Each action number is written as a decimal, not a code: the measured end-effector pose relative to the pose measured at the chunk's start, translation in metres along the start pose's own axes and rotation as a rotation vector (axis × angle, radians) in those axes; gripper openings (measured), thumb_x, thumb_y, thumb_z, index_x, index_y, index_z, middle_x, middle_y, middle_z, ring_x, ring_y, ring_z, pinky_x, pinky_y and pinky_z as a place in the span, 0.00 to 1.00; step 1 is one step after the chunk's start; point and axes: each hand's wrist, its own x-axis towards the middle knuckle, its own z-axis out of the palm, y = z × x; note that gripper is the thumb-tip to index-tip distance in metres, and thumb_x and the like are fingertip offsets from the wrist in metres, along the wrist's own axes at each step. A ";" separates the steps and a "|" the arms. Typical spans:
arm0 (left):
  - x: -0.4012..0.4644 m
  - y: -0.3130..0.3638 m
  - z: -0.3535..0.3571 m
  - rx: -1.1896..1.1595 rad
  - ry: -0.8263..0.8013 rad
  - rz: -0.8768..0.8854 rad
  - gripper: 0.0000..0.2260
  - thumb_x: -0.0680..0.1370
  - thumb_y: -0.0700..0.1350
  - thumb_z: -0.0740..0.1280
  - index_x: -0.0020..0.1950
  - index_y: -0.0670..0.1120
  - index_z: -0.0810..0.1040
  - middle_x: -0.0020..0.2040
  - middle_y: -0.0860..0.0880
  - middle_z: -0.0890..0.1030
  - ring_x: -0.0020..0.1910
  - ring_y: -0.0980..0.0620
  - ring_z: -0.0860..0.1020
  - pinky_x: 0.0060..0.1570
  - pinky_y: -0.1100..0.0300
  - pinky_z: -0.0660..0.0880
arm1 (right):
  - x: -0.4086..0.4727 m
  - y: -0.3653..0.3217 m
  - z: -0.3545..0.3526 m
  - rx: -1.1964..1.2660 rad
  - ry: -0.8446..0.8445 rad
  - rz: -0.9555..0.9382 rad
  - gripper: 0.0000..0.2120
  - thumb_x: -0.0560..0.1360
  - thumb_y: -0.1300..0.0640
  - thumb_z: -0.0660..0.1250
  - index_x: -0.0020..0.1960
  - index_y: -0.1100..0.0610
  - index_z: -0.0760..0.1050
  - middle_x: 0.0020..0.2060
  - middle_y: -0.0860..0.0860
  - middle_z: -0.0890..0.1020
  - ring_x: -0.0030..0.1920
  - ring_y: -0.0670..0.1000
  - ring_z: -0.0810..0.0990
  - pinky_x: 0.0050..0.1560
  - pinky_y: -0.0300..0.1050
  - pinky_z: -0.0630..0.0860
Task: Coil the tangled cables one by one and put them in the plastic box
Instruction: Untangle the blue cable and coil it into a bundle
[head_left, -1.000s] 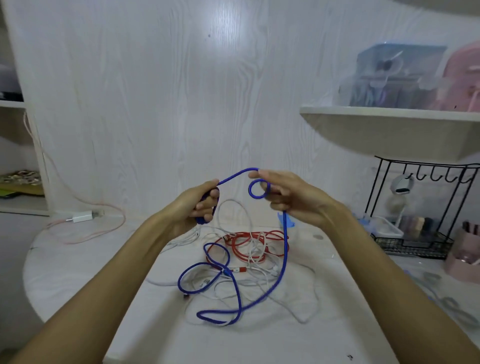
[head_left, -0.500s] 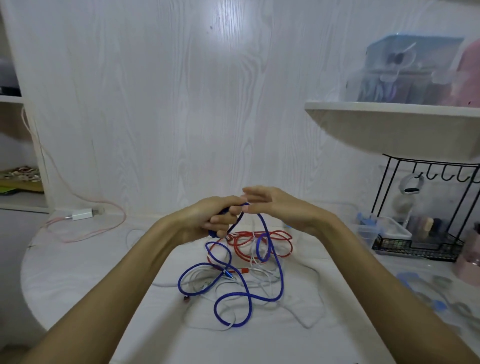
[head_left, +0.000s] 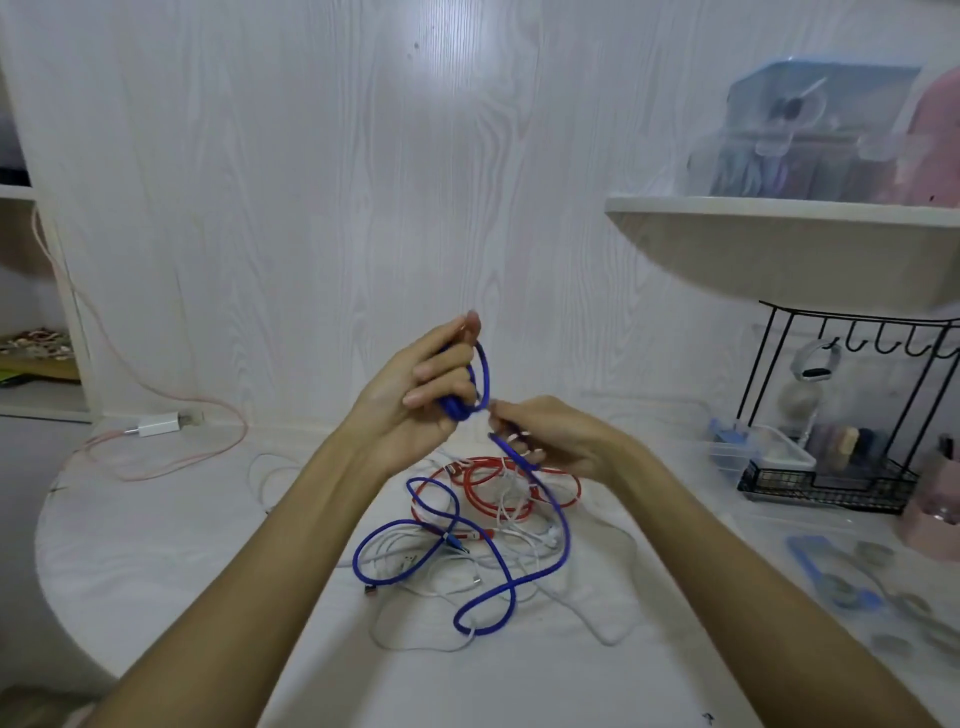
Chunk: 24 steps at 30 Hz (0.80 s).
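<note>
Setting, as I see it from my head view: a domestic room, a desk or vanity corner of a home. Evidence: rounded white wood-grain table (head_left: 156, 545) set against a matching white wood-grain wall panel (head_left: 322, 182); curved wall shelf (head_left: 779, 244) bearing translucent storage boxes (head_left: 810, 130); black wire rack (head_left: 831, 467) with hooks, holding small bottles and jars; white charger plug (head_left: 156, 425) with a pale pink lead; open side shelving (head_left: 36, 400) at left with oddments.
</note>
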 end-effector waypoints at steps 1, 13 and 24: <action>0.003 0.000 0.005 0.010 0.067 0.100 0.09 0.80 0.42 0.58 0.46 0.43 0.76 0.21 0.52 0.64 0.15 0.55 0.61 0.21 0.69 0.67 | 0.001 0.004 0.011 -0.125 0.065 -0.042 0.16 0.77 0.45 0.64 0.36 0.55 0.74 0.28 0.46 0.73 0.26 0.45 0.67 0.28 0.35 0.64; 0.026 0.004 -0.007 -0.028 0.475 0.481 0.13 0.84 0.47 0.52 0.47 0.43 0.73 0.23 0.53 0.62 0.17 0.55 0.59 0.40 0.62 0.78 | -0.028 0.023 0.054 0.494 0.044 -0.260 0.17 0.80 0.59 0.53 0.35 0.55 0.74 0.46 0.53 0.85 0.60 0.53 0.79 0.71 0.53 0.62; 0.017 0.005 0.001 -0.363 0.363 0.320 0.09 0.80 0.35 0.54 0.42 0.42 0.70 0.23 0.51 0.63 0.16 0.56 0.59 0.44 0.59 0.78 | -0.006 0.015 0.031 0.462 0.454 -0.338 0.15 0.80 0.52 0.55 0.42 0.53 0.76 0.55 0.58 0.79 0.63 0.54 0.73 0.70 0.48 0.59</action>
